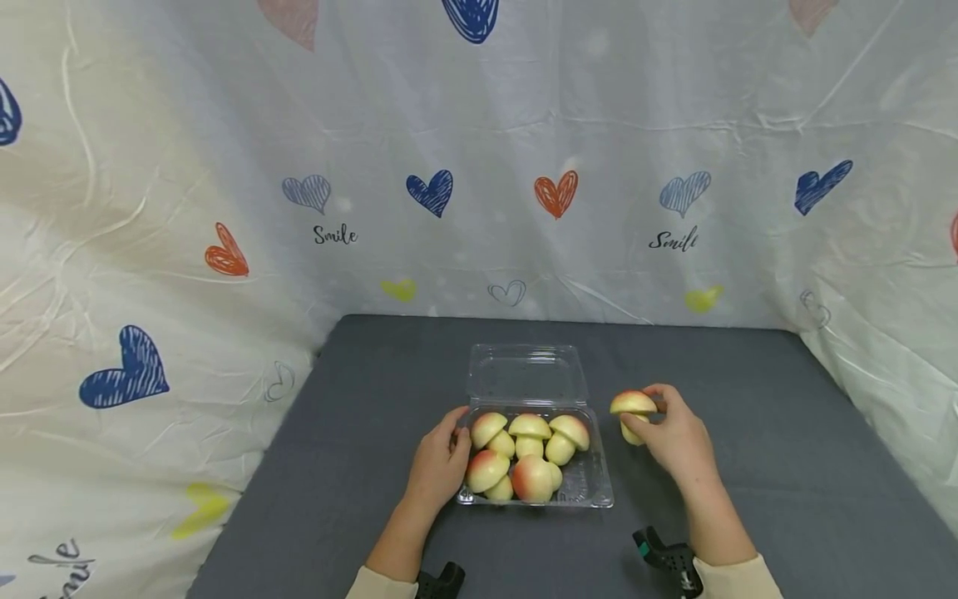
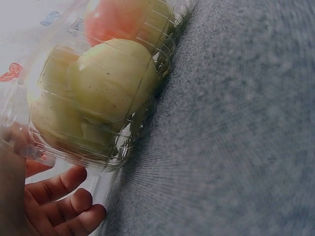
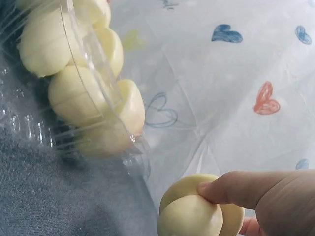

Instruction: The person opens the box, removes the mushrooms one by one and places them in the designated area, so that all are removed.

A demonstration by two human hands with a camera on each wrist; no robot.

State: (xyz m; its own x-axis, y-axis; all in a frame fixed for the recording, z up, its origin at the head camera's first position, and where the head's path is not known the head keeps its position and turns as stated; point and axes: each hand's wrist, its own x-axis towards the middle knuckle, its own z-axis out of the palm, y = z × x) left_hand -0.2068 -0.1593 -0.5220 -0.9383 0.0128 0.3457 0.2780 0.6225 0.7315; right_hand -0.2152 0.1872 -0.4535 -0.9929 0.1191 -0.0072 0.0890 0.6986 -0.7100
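A clear plastic clamshell box (image 1: pixel 587 482) lies with its lid (image 1: pixel 527 374) folded back. Inside sit several toy mushrooms (image 1: pixel 529 427) with pale yellow stems and yellow caps blushed red. At the box's left rim, my left hand (image 1: pixel 440 464) holds on with thumb and fingers; the left wrist view shows its curled fingers (image 2: pixel 69 189) beside the plastic wall. To the right of the box, my right hand (image 1: pixel 679 441) pinches one more toy mushroom (image 1: pixel 631 403) above the table, cap up. In the right wrist view the thumb (image 3: pixel 241 187) presses against this mushroom (image 3: pixel 192 216).
The box rests on a dark grey cloth-covered table (image 1: pixel 793 499). A pale curtain (image 1: pixel 486 108) printed with hearts and "Smile" hangs behind the table and along its sides. Black straps (image 1: pixel 669 559) sit at both wrists.
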